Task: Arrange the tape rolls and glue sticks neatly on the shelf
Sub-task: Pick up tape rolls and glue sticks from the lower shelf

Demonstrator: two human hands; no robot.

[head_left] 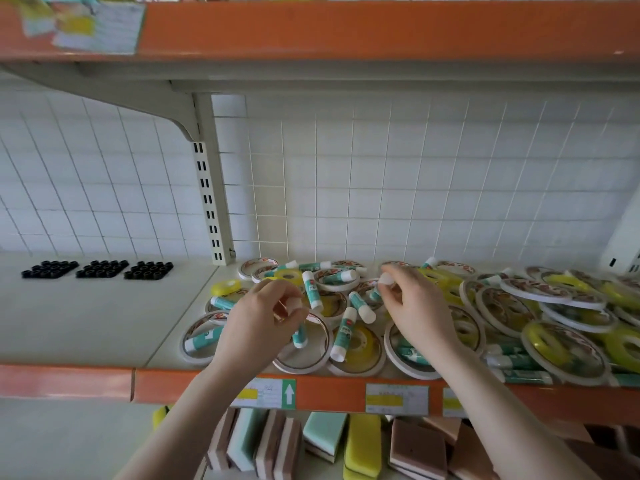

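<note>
My left hand [258, 315] is over the front part of the shelf [104, 320], and its fingers curl narrow around a glue stick [300, 336] that hangs down with the white cap at the bottom. My right hand [414, 303] is a little further back, and its thumb and fingers pinch a second stick [381, 284] by the white end, above the pile.

The pile [398, 317] covers the shelf from the middle to the right edge. It is a mix of flat white tape rolls [550, 294], yellow rolls [547, 342] and many teal glue sticks, all lying across each other. 1 yellow roll [225, 287] lies at the left border of the pile, and 1 stick [202, 339] lies inside a white roll near the front edge.

At the back left of the shelf 3 black trays [98, 269] stand in a row, well apart from the pile. On the orange front edge [329, 389] there are price labels [396, 398]. Below the shelf I see sponges [323, 438] in several colours.
</note>
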